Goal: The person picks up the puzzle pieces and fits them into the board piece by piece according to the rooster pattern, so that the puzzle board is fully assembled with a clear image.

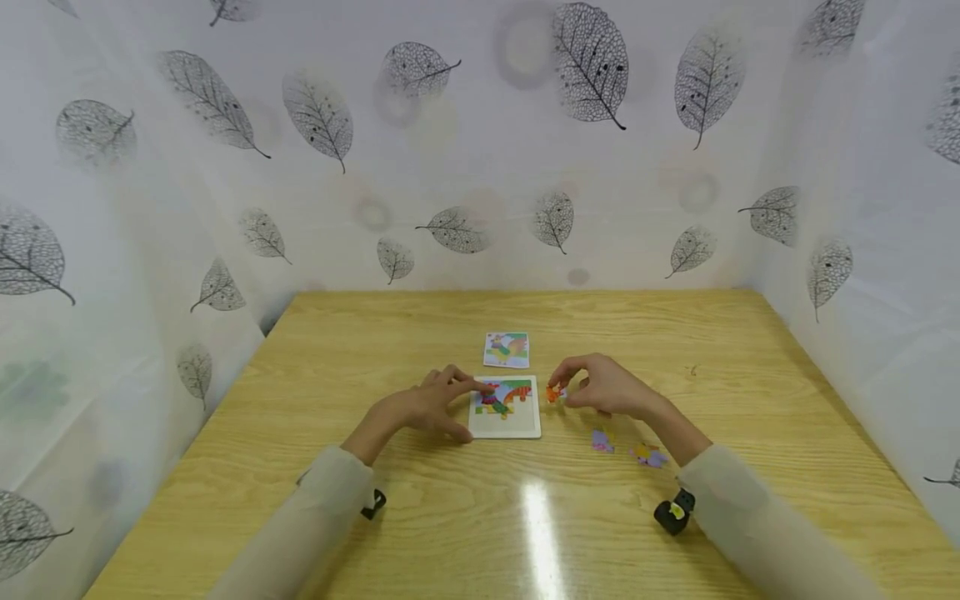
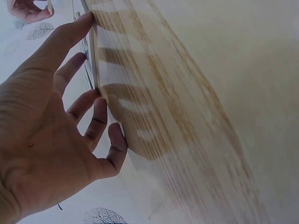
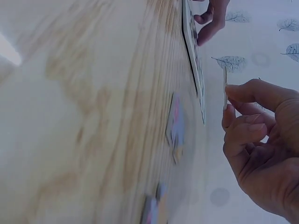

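Note:
A white-framed jigsaw board (image 1: 517,427) lies on the table, its upper part filled with colourful pieces and its lower part bare. My left hand (image 1: 432,406) rests at the board's left side, with the thumb by the near corner and a finger reaching over the filled pieces. In the left wrist view its fingers (image 2: 100,119) look spread along the board's edge. Just right of the board, my right hand (image 1: 609,386) pinches an orange jigsaw piece (image 1: 553,394) between thumb and fingers. The right wrist view shows that piece (image 3: 225,88) edge-on, held above the table.
Two loose purple-and-yellow jigsaw pieces (image 1: 602,440) lie on the wooden table (image 1: 450,517) near my right wrist. Behind the board lies a picture card (image 1: 507,350) with a similar colourful picture. A leaf-patterned curtain (image 1: 480,150) encloses the back and sides.

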`<state>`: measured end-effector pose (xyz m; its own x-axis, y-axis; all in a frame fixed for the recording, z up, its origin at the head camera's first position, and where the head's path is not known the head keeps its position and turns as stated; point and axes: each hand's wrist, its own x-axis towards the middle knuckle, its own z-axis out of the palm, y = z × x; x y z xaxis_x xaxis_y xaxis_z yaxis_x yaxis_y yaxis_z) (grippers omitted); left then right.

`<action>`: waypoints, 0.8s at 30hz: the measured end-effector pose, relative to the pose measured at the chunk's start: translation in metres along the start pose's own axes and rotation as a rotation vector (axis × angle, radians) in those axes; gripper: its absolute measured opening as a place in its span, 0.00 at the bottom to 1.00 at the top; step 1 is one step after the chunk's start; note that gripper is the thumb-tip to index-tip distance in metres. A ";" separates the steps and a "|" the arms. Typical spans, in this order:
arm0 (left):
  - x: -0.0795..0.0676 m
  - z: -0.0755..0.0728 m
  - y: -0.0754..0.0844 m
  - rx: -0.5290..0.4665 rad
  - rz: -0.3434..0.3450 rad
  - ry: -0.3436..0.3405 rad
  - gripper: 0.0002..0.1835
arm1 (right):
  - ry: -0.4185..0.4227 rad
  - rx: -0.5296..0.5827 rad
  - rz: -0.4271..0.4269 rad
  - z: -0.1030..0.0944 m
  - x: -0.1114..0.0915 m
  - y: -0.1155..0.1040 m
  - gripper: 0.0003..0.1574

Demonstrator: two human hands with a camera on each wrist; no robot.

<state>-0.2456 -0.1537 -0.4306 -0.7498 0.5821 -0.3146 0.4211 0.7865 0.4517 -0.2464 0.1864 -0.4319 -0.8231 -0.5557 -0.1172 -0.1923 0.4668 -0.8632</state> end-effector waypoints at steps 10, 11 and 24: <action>0.001 0.000 0.000 0.009 -0.012 -0.009 0.42 | -0.030 -0.006 -0.025 0.020 0.017 -0.012 0.17; 0.002 -0.001 0.001 0.003 -0.011 -0.008 0.42 | -0.026 -0.019 -0.029 0.021 0.019 -0.013 0.16; 0.001 -0.001 0.000 -0.035 0.002 -0.003 0.44 | 0.011 -0.142 -0.004 0.040 0.035 -0.017 0.14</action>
<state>-0.2467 -0.1539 -0.4303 -0.7476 0.5843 -0.3157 0.4048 0.7777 0.4809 -0.2508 0.1313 -0.4406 -0.8277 -0.5508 -0.1076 -0.2689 0.5575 -0.7854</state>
